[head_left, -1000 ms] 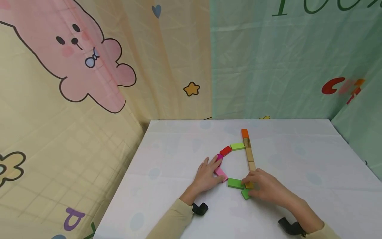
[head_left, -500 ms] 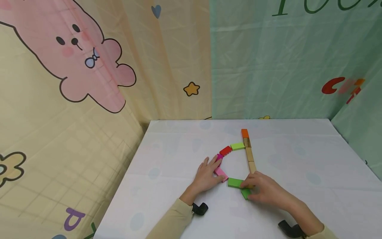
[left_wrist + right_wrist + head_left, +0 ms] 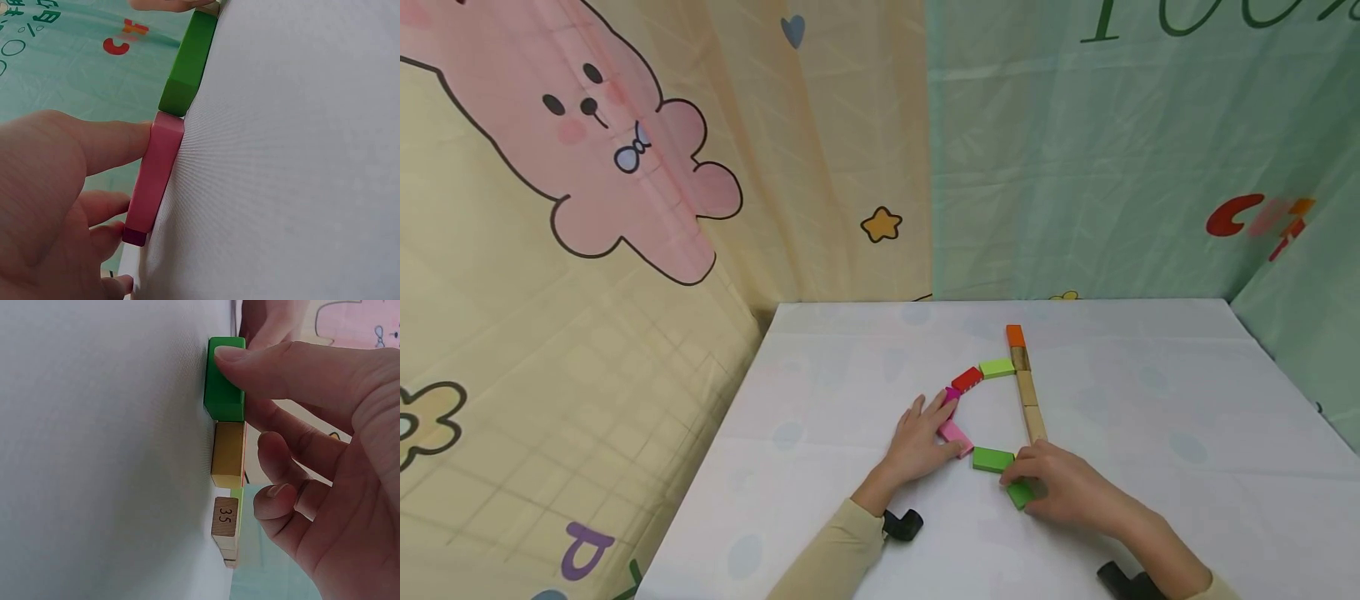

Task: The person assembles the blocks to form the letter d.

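Note:
My left hand [image 3: 917,442] rests on the curve's left side, fingers spread over a magenta block [image 3: 952,397]. Its thumb touches the pink block [image 3: 160,165] in the left wrist view. At the bottom of the column, my right hand [image 3: 1071,487] pinches a small green block [image 3: 1020,496] between thumb and fingers. Beyond that block, the right wrist view has a yellow block [image 3: 229,453], then a wooden block marked 35 [image 3: 225,515] across a small gap. My right hand hides the yellow block's surroundings in the head view. Another green block [image 3: 992,460] lies between the two hands.
Plain wooden blocks [image 3: 1026,388] form a straight column, with an orange block [image 3: 1016,336] at its far end. A lime block [image 3: 997,367] and a red block [image 3: 967,379] continue the curve. All lie on a white-covered table [image 3: 820,358] before printed curtains.
My right hand has shifted slightly toward me, from around the yellow block to the small green block, which has slid a little nearer. My left hand has stayed in place.

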